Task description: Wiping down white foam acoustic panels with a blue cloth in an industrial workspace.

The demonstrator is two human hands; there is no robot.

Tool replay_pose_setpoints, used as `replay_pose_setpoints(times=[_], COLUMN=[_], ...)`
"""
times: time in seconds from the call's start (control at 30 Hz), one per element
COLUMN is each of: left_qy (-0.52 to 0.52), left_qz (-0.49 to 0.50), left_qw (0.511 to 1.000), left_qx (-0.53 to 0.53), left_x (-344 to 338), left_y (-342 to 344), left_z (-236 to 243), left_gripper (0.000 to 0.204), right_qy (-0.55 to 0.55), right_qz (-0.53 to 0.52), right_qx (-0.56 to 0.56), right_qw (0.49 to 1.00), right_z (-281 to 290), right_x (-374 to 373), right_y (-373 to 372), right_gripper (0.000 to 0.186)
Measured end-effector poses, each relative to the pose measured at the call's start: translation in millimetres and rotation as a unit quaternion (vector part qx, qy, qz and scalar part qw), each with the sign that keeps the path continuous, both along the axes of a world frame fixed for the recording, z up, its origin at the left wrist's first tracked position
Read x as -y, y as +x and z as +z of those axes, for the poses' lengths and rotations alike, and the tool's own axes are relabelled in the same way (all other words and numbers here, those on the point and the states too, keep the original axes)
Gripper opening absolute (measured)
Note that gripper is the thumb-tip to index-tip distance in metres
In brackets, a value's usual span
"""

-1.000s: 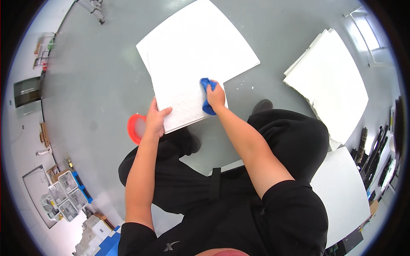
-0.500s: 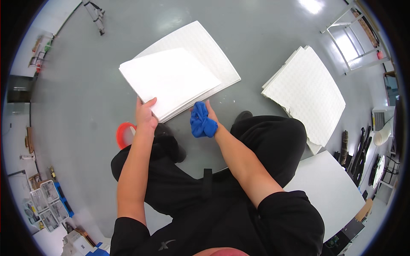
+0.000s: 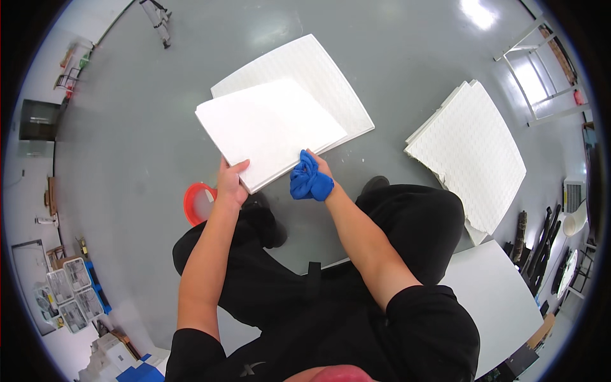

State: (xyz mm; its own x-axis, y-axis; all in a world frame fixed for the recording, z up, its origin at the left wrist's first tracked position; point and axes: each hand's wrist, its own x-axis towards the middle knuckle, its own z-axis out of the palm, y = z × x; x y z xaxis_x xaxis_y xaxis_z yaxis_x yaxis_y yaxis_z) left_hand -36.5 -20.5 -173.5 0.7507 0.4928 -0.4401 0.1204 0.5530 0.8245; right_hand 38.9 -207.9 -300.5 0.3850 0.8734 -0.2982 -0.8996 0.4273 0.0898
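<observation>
A smooth white panel (image 3: pixel 270 124) lies askew over another white panel with a faintly patterned face (image 3: pixel 318 70), on the floor in front of me. Its edge looks layered, so it may be more than one sheet. My left hand (image 3: pixel 231 183) grips its near left corner, thumb on top and fingers beneath. At the near edge, further right, my right hand (image 3: pixel 323 173) clutches a bunched blue cloth (image 3: pixel 308 178) against or just beside the panel; the cloth hides most of those fingers. An orange-red bucket (image 3: pixel 195 202) with a pale inside stands left of my left hand.
A stack of quilted white panels (image 3: pixel 474 153) with ragged edges lies to the right. Behind my right knee is a large pale board (image 3: pixel 490 299). A metal frame (image 3: pixel 538 70) stands far right, a tripod (image 3: pixel 157 22) far left. Clear bins (image 3: pixel 76 293) sit along the left wall.
The whole view has shifted, so everything sits a little further right and lower. My right hand with the blue cloth has come closer to the panel's near edge. The left hand keeps its grip.
</observation>
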Motion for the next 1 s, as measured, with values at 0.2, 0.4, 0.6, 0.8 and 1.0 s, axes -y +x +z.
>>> replay_pose_setpoints(times=[0.2, 0.4, 0.6, 0.8, 1.0], left_qy=[-0.009, 0.027, 0.162, 0.212, 0.190], left_qz=[-0.006, 0.051, 0.071, 0.008, -0.033], left_qw=[1.000, 0.995, 0.971, 0.974, 0.977], left_qx=[-0.002, -0.080, -0.159, -0.082, -0.090], left_x=[-6.4, -19.2, -37.1, -33.4, -28.0], left_y=[-1.1, 1.1, 8.0, 18.2, 32.7], left_z=[-4.1, 5.3, 71.8, 102.4, 96.6], left_gripper=[0.064, 0.071, 0.069, 0.069, 0.064], right_qy=[0.001, -0.101, -0.216, -0.270, -0.288], right_qz=[0.030, 0.019, -0.013, -0.008, -0.008], right_qx=[-0.031, -0.038, 0.033, 0.042, 0.024], right_qw=[0.999, 0.994, 0.976, 0.962, 0.957], right_z=[-15.4, -5.9, -42.8, -72.9, -104.4], right_x=[-2.8, -18.3, -14.6, -26.6, -34.3], right_y=[6.3, 9.8, 53.6, 73.5, 73.3], right_gripper=[0.039, 0.031, 0.034, 0.029, 0.028])
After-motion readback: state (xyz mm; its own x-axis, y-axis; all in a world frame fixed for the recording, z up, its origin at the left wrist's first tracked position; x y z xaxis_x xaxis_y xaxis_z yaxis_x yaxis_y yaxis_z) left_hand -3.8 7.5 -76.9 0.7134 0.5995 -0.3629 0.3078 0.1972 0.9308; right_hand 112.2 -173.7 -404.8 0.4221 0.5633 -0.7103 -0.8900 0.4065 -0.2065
